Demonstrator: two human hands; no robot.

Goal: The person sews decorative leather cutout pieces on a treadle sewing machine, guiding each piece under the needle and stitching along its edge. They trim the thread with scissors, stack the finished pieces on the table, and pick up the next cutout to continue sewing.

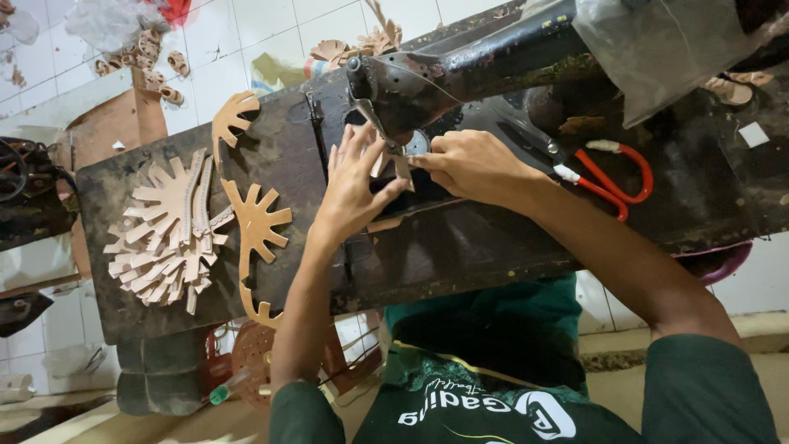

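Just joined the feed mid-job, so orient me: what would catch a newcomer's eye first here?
Both hands, left hand and right hand, press a small tan piece under the needle of a black sewing machine at table centre. A pile of tan comb-shaped cutouts lies far left. Red-handled scissors rest right of the hands.

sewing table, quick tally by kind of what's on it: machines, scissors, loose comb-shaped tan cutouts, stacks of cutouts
sewing machine: 1
red-handled scissors: 1
loose comb-shaped tan cutouts: 2
stack of tan cutouts: 1
total: 5
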